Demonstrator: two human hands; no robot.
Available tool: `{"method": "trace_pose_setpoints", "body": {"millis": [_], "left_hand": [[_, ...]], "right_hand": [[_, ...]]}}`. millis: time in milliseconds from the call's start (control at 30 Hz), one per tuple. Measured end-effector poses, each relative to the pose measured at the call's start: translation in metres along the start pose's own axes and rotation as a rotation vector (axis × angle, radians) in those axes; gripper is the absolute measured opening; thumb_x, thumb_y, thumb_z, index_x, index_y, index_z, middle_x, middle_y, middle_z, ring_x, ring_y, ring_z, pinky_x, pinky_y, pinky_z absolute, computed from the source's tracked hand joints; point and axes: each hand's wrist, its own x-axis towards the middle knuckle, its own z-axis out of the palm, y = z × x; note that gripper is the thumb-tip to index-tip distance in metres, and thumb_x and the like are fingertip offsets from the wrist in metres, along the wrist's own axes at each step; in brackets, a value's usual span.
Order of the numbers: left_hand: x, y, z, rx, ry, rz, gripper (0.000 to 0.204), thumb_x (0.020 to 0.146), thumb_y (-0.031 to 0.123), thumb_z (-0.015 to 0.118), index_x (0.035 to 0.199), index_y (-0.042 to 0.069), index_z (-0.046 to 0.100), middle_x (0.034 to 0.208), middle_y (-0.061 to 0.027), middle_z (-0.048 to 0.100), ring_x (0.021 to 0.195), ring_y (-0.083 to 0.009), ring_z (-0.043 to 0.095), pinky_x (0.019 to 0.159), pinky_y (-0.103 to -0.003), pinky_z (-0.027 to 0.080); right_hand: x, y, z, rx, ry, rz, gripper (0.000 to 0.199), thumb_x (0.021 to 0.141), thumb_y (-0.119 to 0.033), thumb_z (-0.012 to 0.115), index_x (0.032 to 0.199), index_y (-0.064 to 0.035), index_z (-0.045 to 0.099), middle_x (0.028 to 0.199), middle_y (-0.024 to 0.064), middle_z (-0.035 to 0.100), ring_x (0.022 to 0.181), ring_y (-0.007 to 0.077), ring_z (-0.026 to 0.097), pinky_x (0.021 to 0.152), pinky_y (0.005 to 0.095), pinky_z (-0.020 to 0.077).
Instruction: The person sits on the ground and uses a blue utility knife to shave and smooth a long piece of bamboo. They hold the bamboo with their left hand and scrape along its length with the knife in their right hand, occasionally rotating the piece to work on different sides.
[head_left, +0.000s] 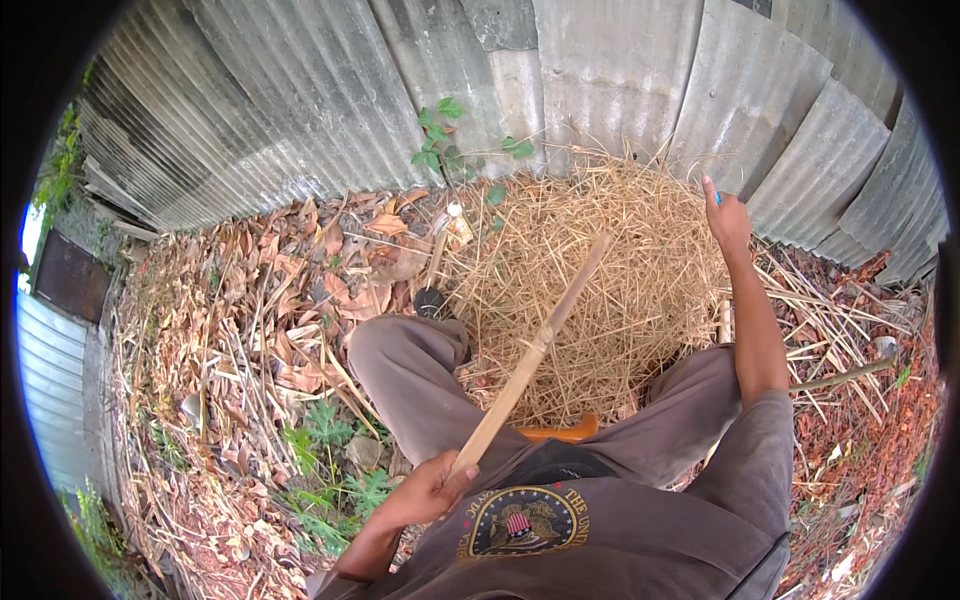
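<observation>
My left hand [425,490] grips the lower end of a long pale wooden stick [540,345] that slants up and to the right over a heap of dry straw [620,270]. My right hand [725,215] is stretched out high over the far right side of the straw, fingers closed around a small blue thing that is mostly hidden. My legs in grey-brown trousers [420,370] are spread on both sides of the heap. An orange object [560,432] shows between my thighs.
A corrugated metal fence [600,80] curves behind the straw. Dry brown leaves [300,270] cover the ground at left, with green weeds [330,470] near my left knee and a small vine [440,140] against the fence. Loose sticks [850,370] lie at right.
</observation>
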Motion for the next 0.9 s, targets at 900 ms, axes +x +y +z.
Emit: {"method": "trace_pose_setpoints", "body": {"millis": [900], "left_hand": [[0.027, 0.023, 0.029, 0.028, 0.057, 0.025, 0.023, 0.101, 0.024, 0.045, 0.104, 0.001, 0.046, 0.054, 0.0027, 0.043, 0.041, -0.0046, 0.039, 0.037, -0.021, 0.034]], "right_hand": [[-0.019, -0.091, 0.002, -0.264, -0.177, -0.279, 0.086, 0.087, -0.076, 0.022, 0.083, -0.0042, 0.068, 0.07, 0.0161, 0.067, 0.072, 0.0331, 0.068, 0.065, 0.0468, 0.0538]]}}
